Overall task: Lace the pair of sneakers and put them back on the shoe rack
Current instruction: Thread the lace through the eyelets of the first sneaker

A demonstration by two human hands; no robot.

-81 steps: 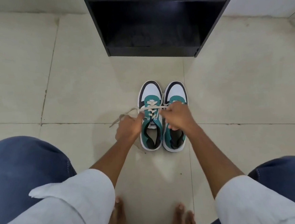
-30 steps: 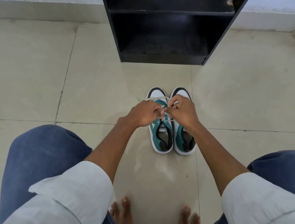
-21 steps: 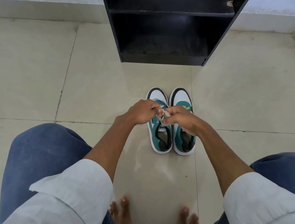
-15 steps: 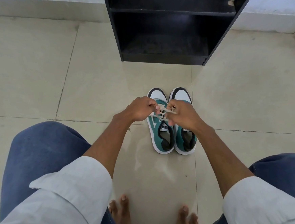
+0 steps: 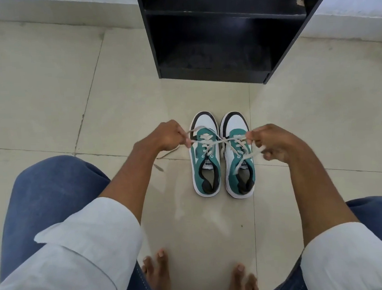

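Observation:
Two teal, white and black sneakers stand side by side on the floor, toes toward the rack: the left sneaker and the right sneaker. A cream lace stretches taut across their tops, with a knot near the middle. My left hand pinches a loop of the lace left of the shoes. My right hand pinches the other loop to their right, its loose end trailing over the right sneaker. Which shoe the lace belongs to is hard to tell.
A black shoe rack stands open just beyond the sneakers, its lower shelves bare. Beige floor tiles spread all around. My knees in blue jeans and my bare feet are at the near edge. A white wall base runs behind.
My hands were close together over the shoes working the lace. They have now pulled apart sideways, drawing the loops tight.

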